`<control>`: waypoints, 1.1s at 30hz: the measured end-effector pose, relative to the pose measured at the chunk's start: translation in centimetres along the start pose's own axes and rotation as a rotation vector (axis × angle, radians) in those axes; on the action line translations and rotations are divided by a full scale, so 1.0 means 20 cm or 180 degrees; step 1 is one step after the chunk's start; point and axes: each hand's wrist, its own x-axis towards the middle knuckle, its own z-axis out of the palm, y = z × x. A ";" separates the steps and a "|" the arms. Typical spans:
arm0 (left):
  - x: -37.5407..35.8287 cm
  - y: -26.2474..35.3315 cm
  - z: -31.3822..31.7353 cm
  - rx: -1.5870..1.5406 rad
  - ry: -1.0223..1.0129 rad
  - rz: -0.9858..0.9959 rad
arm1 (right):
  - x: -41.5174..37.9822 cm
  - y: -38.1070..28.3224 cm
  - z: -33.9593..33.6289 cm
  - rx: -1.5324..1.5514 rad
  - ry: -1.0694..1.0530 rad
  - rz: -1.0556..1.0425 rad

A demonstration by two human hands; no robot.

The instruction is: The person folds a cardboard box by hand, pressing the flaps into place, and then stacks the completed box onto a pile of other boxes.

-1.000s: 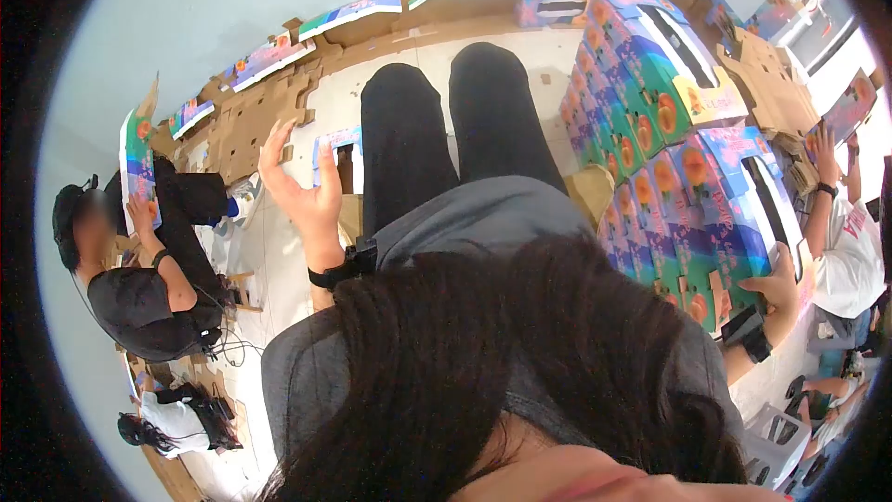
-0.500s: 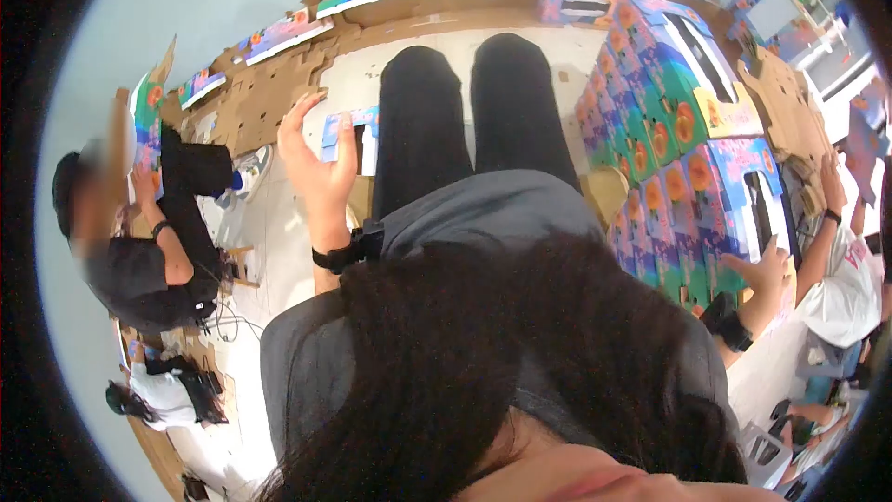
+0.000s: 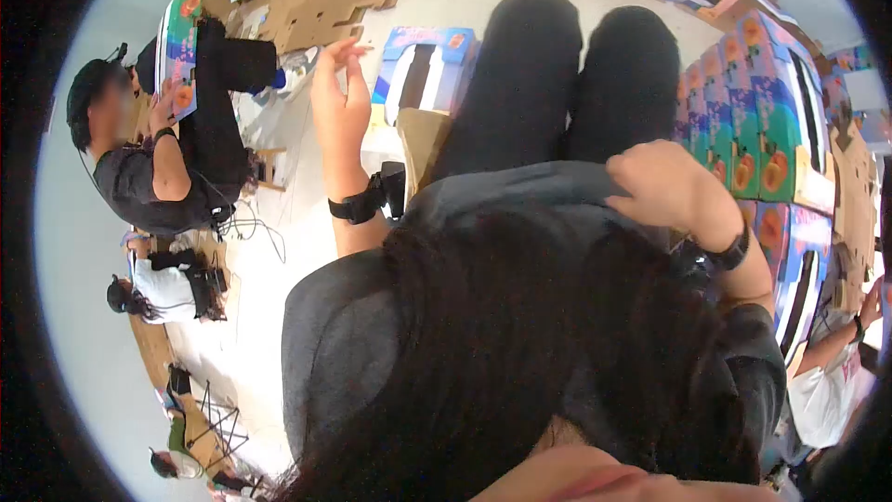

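My left hand is raised on the left, its fingers slightly bent and apart from the thumb, with nothing in it. Just right of it stands a colourful printed carton with a dark slot and white edges on top; I see no contact between them. Over my lap, my right hand is curled with its back to me. Its fingertips and palm are hidden. Beyond it, to the right, rise stacked printed cartons with orange flower pictures.
A tan seat edge shows beside my left leg. Flat brown cardboard lies ahead. A seated person at left handles a printed carton piece; cables trail on the floor. Another person's arm is at far right.
My right hand has come from the carton stack on the right to over my lap and curled. My left hand's fingers have drawn closer together. The view has swung to the right.
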 end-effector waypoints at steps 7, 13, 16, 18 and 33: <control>-0.18 -0.63 -0.03 0.1152 -0.2431 -0.1892 | 0.42 0.00 0.03 0.0571 -0.0653 -0.0563; -0.43 -1.16 0.30 0.0937 -0.3277 -0.2198 | 0.54 0.19 0.20 0.0862 -0.1046 -0.0554; -0.49 -1.25 0.51 0.0684 -0.2823 -0.1123 | 0.61 0.21 0.18 0.0960 -0.1464 -0.0591; -0.55 -1.33 0.63 0.0755 -0.2766 -0.0837 | 0.63 0.22 0.16 0.1050 -0.1458 -0.0555; -0.64 -1.24 0.97 0.2293 -0.2869 -0.2194 | 0.65 0.26 0.20 0.1337 -0.1506 -0.0450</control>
